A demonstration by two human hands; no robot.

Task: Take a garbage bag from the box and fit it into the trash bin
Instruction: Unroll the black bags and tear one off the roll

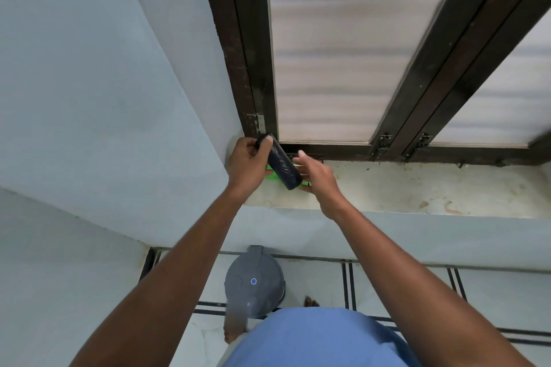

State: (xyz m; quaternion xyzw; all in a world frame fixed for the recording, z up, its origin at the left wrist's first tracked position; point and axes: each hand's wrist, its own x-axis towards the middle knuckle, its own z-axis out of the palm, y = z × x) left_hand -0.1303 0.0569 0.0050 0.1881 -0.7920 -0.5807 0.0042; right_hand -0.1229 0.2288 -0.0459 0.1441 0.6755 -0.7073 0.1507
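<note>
The black cylindrical roll of plastic garbage bags (282,164) sits a little left of the middle of the frame, tilted so its far end points up-left and its near end down-right. My left hand (247,162) grips that upper end, fingers curled round it. My right hand (316,176) is just beside the lower end with fingers straight and spread; I cannot tell whether it touches the roll. Under the roll, bright green patches of the garbage bag box (272,175) show on the pale stone window sill (417,188), tucked into the sill's left corner, where the light blue wall (104,83) meets the dark brown window frame (241,53).

To the right, the sill runs bare and stained to the frame's right edge, its front edge dropping to a blue wall face below. At the lower middle, between my forearms, the grey round lidded trash bin (253,280) stands on the white tiled floor (402,292) close to the wall, just beyond my blue shirt (313,340), with open floor stretching to its right.
</note>
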